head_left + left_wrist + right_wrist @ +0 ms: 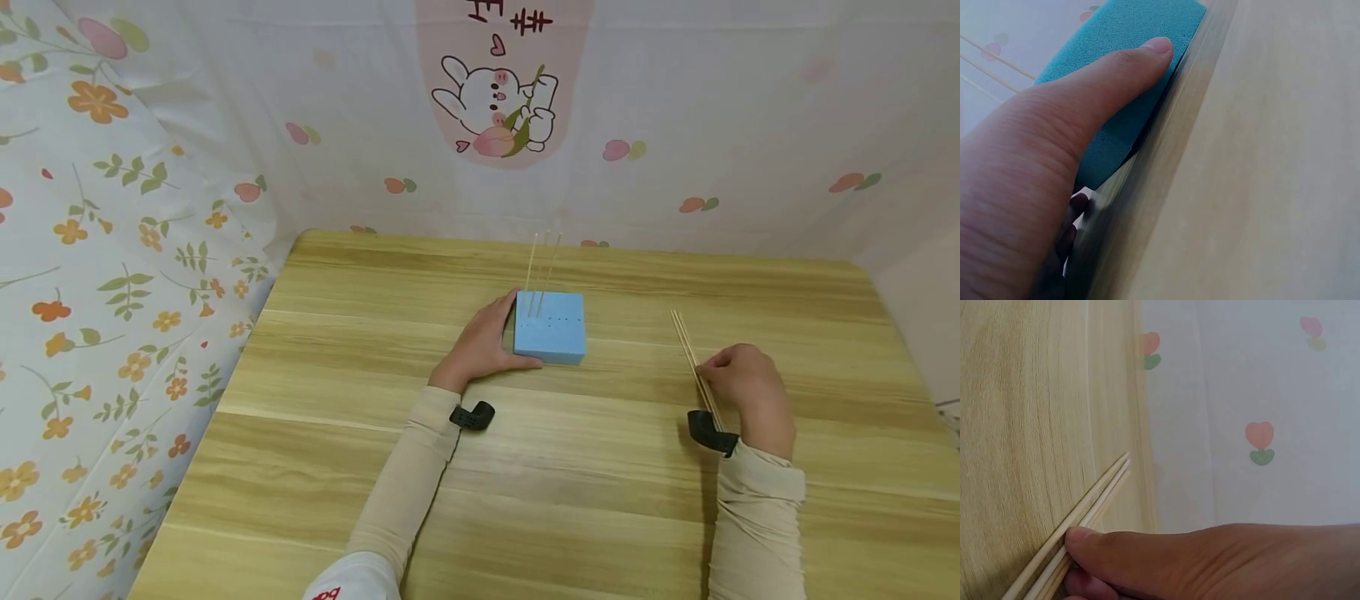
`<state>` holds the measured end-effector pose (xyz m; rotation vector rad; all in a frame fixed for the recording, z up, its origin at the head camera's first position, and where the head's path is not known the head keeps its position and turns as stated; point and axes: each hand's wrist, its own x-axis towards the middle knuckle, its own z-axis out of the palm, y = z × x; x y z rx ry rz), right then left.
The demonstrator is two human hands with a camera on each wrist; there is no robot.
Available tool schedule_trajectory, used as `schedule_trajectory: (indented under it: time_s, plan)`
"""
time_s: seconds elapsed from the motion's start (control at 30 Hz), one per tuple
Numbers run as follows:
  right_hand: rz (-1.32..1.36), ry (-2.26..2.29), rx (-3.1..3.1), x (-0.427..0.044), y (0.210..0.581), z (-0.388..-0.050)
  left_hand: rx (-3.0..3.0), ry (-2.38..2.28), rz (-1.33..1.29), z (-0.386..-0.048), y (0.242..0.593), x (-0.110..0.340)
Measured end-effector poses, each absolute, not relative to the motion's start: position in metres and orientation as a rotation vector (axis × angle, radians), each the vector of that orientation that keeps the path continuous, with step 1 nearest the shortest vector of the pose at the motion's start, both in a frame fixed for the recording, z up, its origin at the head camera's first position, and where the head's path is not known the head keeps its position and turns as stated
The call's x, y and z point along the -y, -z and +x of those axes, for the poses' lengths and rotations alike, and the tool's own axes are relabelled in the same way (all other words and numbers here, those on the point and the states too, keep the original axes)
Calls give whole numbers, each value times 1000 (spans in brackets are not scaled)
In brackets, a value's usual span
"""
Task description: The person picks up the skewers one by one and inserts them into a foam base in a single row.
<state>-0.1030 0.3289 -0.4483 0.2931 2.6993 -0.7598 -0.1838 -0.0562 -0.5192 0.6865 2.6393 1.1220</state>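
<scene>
A light blue foam block (pixel 551 333) with small holes in its top sits on the table, and three thin wooden sticks (pixel 529 265) stand in it, slightly tilted. My left hand (pixel 483 342) grips the block from its left side. In the left wrist view the thumb (pixel 1129 72) lies along the block's near face; the other fingers are mostly hidden. To the right, several loose wooden sticks (pixel 688 346) lie side by side. My right hand (pixel 742 383) pinches at them, and in the right wrist view its thumb tip (pixel 1082 537) rests against the sticks (pixel 1094 503).
The wood-grain table (pixel 585 483) runs back to a pale printed cloth (pixel 337 83). A flowered cloth (pixel 135 333) hangs along the left side. Black wrist mounts (pixel 472 415) sit on both sleeves.
</scene>
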Motion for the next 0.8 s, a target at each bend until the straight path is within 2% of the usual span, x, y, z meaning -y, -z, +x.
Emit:
schedule_trajectory:
  time_s: [0.57, 0.8]
  plan:
    - [226, 755, -2631, -332, 446, -104, -2644, -1106, 692, -185, 521, 56]
    - [232, 865, -2730, -331, 433, -98, -2639, -1101, 703, -185, 521, 57]
